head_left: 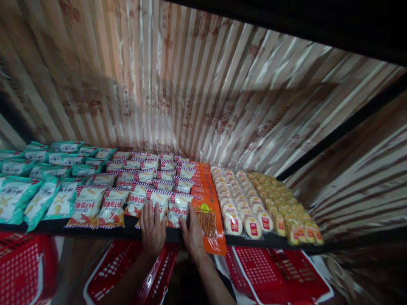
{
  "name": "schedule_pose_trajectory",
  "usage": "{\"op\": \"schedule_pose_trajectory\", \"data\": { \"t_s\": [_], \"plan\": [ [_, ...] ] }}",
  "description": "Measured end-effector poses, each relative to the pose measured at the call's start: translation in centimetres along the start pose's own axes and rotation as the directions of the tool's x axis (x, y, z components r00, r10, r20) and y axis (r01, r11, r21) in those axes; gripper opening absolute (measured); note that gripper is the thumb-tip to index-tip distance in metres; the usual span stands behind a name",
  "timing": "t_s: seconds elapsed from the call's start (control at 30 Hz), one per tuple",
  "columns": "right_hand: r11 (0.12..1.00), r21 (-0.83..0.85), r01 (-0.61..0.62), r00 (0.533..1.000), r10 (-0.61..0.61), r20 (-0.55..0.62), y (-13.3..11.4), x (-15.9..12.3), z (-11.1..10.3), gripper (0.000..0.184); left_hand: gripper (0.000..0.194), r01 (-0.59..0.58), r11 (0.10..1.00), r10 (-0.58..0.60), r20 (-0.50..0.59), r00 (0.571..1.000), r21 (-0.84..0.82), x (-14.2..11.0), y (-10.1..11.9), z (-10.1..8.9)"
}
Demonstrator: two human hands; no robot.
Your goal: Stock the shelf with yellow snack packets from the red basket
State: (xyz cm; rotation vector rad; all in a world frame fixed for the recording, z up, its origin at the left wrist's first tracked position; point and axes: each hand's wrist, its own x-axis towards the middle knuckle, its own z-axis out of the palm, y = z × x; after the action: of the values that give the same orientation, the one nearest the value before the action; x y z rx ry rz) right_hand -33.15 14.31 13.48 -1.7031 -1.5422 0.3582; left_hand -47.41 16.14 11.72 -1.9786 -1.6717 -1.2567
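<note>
Rows of white snack bags with red and blue striped edges [86, 202] stand along the shelf. My left hand [152, 228] lies flat with its fingers stretched out against the front of one bag [159, 198]. Beside it, my right hand [192, 231] has its thumb and fingers apart at the lower right edge of another bag [178, 208]. An orange packet of thin brown sticks [210, 212] sits just right of that hand. The fingertips of both hands touch the front row; neither hand has closed round a bag.
Teal snack bags [19, 197] fill the shelf's left end. To the right are round wafers in clear wrap [233, 218] and small yellow packs [299, 226]. Red baskets [273, 275] stand below the black shelf edge [267, 241]. Striped plastic sheeting [178, 84] hangs behind.
</note>
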Motion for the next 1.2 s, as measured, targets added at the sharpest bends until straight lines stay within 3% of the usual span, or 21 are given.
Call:
{"op": "schedule_pose_trajectory", "data": {
  "t_s": [0.43,0.63,0.9,1.07,1.2],
  "plan": [
    [0.995,-0.094,-0.024,0.995,0.015,-0.1,0.6,-1.1,3.3,0.055,0.071,-0.026,1.0,0.025,0.091,0.996,0.0,0.2,0.1,0.0],
    [0.989,-0.145,-0.009,0.989,-0.013,-0.149,0.2,-1.1,3.7,0.054,0.07,-0.016,1.0,0.018,0.133,0.991,-0.017,-0.2,0.0,0.3],
    [0.918,-0.394,0.034,0.955,-0.146,-0.257,0.1,-3.2,0.9,0.047,0.069,-0.01,0.998,0.015,0.084,0.996,-0.063,-0.3,0.0,0.2],
    [0.843,-0.535,-0.062,0.974,-0.066,-0.217,1.4,-3.9,-1.6,0.048,0.069,-0.018,0.994,0.02,0.02,1.0,-0.106,-0.2,0.2,0.0],
    [0.797,-0.589,-0.135,0.988,0.061,-0.143,1.8,-2.3,-3.2,0.049,0.07,-0.028,0.991,0.025,-0.023,0.999,-0.131,-0.4,0.2,-0.1]
  ]
}}
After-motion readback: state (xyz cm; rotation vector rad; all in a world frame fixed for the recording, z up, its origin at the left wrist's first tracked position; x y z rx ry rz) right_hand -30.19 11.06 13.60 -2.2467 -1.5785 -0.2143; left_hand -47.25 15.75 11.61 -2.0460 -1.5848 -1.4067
